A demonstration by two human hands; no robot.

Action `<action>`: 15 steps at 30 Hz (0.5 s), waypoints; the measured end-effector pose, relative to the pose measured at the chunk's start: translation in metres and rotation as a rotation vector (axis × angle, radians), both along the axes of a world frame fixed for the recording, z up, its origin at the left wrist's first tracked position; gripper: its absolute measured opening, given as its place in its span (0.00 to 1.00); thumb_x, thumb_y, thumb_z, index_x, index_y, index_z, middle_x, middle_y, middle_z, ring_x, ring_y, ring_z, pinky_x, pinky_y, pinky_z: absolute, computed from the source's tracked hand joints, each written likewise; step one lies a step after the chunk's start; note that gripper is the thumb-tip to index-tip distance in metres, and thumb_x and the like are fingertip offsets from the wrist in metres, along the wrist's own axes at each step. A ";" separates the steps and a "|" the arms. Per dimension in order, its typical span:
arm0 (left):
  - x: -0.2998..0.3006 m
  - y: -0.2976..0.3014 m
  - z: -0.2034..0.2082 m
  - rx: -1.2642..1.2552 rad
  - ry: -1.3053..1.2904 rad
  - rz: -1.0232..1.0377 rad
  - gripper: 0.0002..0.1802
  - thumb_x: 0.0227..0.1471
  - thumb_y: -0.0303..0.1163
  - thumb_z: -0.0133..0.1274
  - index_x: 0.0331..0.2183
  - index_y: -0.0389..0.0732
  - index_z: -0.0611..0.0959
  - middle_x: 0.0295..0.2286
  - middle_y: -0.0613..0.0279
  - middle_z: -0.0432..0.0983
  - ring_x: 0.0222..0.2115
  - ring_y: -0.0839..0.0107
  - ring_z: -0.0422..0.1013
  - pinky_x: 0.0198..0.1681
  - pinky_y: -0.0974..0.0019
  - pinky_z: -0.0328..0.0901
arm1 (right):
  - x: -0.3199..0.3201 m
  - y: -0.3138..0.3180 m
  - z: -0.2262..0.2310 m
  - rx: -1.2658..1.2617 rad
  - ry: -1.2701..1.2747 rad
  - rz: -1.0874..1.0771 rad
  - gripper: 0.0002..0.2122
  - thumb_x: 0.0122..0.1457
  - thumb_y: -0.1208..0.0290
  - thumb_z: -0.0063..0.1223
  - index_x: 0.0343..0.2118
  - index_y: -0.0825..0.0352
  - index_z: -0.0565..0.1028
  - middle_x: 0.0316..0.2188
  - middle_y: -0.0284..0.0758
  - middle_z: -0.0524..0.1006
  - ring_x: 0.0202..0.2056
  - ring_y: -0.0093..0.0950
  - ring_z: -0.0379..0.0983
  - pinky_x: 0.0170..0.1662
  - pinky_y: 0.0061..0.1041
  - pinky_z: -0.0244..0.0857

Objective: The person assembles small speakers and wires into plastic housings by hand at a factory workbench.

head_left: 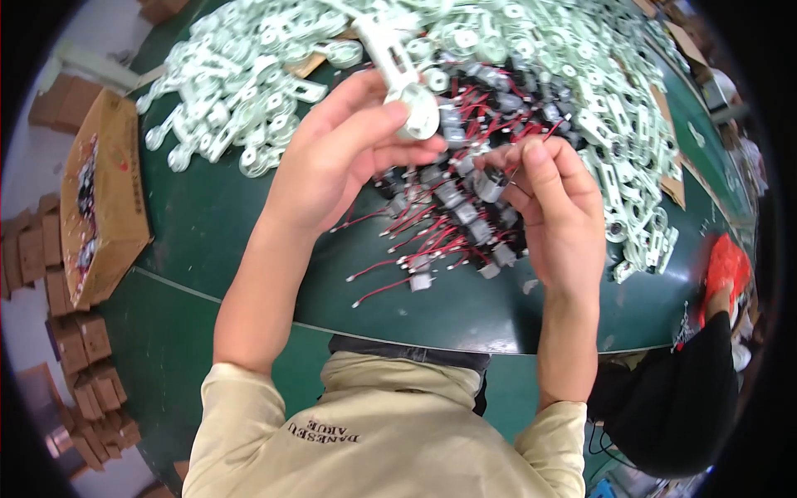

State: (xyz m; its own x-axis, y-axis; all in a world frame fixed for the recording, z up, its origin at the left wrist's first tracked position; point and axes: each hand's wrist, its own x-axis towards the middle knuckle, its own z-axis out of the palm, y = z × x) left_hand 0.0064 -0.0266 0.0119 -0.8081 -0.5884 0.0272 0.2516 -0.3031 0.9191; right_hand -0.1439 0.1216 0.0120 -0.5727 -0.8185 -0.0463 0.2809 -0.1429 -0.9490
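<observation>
Pinched between the thumb and fingers of my left hand (pixel 328 158) is a pale green plastic housing (pixel 397 66), with a long slotted handle and a round end that points down toward me. My right hand (pixel 558 203) closes its thumb and fingertips on a small grey motor (pixel 490 186) with thin wires. The motor is a short way right of the housing and apart from it. Beneath both hands lies a heap of similar grey and black motors (pixel 452 199) with red wires and small white connectors.
Pale green housings form a left pile (pixel 241 112) and a right pile (pixel 610 149) on the dark green table (pixel 249 241). An open carton (pixel 124 207) stands at the left, near stacked boxes (pixel 87 353). Another person's black-clothed limb (pixel 681 390) and a red bag (pixel 726 264) are at the right.
</observation>
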 end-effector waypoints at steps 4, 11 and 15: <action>-0.003 0.013 -0.005 0.092 -0.023 -0.070 0.25 0.59 0.31 0.42 0.55 0.29 0.64 0.47 0.43 0.71 0.41 0.55 0.75 0.44 0.59 0.72 | -0.013 -0.006 -0.005 -0.063 0.036 -0.079 0.09 0.64 0.69 0.47 0.38 0.70 0.75 0.28 0.30 0.77 0.29 0.17 0.72 0.32 0.15 0.66; -0.010 0.020 -0.010 0.164 0.068 -0.195 0.25 0.60 0.30 0.43 0.56 0.30 0.62 0.50 0.40 0.68 0.45 0.49 0.73 0.47 0.56 0.72 | 0.007 0.005 0.006 0.046 0.544 -0.145 0.03 0.58 0.77 0.55 0.33 0.71 0.76 0.25 0.28 0.76 0.26 0.16 0.69 0.30 0.16 0.64; -0.010 0.024 -0.013 0.109 0.063 -0.187 0.24 0.59 0.28 0.45 0.56 0.30 0.64 0.49 0.44 0.69 0.48 0.55 0.70 0.50 0.55 0.69 | 0.012 0.003 -0.002 0.014 0.777 -0.239 0.03 0.50 0.81 0.59 0.27 0.70 0.75 0.22 0.32 0.74 0.22 0.19 0.69 0.26 0.18 0.63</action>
State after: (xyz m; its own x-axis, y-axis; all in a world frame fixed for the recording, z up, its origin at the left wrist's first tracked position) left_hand -0.0041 -0.0024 -0.0010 -0.9019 -0.4311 0.0253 0.2374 -0.4461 0.8629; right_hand -0.1319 0.1243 0.0098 -0.6046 -0.6721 0.4275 -0.4955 -0.1028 -0.8625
